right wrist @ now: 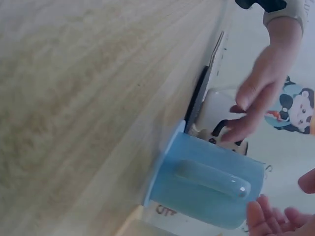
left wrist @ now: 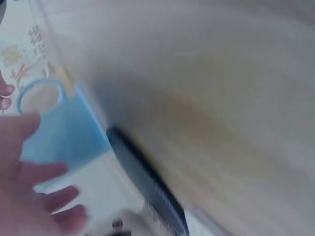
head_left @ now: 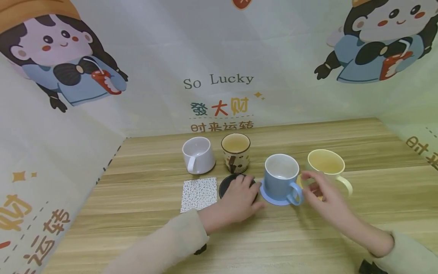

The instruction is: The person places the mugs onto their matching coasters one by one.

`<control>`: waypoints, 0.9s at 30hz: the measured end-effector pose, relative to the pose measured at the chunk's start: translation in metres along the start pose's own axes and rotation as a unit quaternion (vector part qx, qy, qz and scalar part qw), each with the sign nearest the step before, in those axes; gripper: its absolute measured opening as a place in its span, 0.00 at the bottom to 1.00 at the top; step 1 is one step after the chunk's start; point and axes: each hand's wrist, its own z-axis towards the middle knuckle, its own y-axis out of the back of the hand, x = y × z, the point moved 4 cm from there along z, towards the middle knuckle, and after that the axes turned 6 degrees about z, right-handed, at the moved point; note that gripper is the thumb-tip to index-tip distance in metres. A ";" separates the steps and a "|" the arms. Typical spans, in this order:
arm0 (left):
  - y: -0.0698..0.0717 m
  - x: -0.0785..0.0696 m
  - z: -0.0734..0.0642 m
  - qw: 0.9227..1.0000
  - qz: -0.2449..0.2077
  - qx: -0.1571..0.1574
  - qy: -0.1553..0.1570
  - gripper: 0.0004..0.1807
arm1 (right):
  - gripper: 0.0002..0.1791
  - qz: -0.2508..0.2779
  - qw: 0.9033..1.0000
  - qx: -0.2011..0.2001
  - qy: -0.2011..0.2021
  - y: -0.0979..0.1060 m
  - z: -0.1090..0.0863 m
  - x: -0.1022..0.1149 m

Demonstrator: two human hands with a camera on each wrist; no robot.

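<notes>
Head view: left hand (head_left: 239,199) is lying flat, fingers relaxed, on the black round coaster (head_left: 226,184), covering most of it, gripping nothing. Just right of that hand the blue mug (head_left: 281,178) is standing upright on a blue coaster (head_left: 270,198), handle twd the person. Right hand (head_left: 326,198) is hovering w/ loose fingers just beside the handle, can't tell if touching; nothing grasped. Behind the right hand's fingertips the yellow mug (head_left: 326,165) is sitting, its yellow coaster mostly hidden. Beyond the left hand: brown cartoon mug (head_left: 235,152) and white mug (head_left: 197,155); left of it, a speckled square coaster (head_left: 199,194). All on the wood table (head_left: 137,228).

Left wrist view: blurry. Left-hand fingers (left wrist: 47,196) are spreading open beside the blue mug (left wrist: 64,135); black coaster's edge (left wrist: 147,184) is running past them.

Right wrist view: blue mug (right wrist: 211,184) is filling the centre, handle facing cam; right fingertips (right wrist: 268,219) are sitting near it, uncurled. Left hand (right wrist: 261,93) is showing beyond.
</notes>
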 end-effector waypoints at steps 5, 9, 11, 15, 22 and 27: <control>0.021 0.025 0.000 0.982 -0.063 -0.171 0.051 0.10 | 0.21 -0.095 0.986 0.032 0.131 -0.013 -0.005 0.018; 0.026 0.049 -0.001 0.950 -0.180 -0.213 0.142 0.08 | 0.22 -0.146 0.967 0.146 0.152 -0.041 -0.014 0.020; 0.024 0.060 -0.001 0.926 -0.243 -0.206 0.203 0.10 | 0.23 -0.155 0.956 0.211 0.133 -0.055 -0.018 0.019; 0.013 0.075 0.001 0.884 -0.332 -0.153 0.291 0.17 | 0.25 -0.170 0.936 0.299 0.077 -0.074 -0.020 0.016; 0.005 0.082 0.006 0.856 -0.405 -0.104 0.305 0.14 | 0.29 -0.178 0.920 0.345 0.049 -0.092 -0.014 0.016; 0.001 0.084 0.011 0.834 -0.438 -0.076 0.327 0.16 | 0.30 -0.185 0.917 0.350 0.057 -0.098 -0.009 0.013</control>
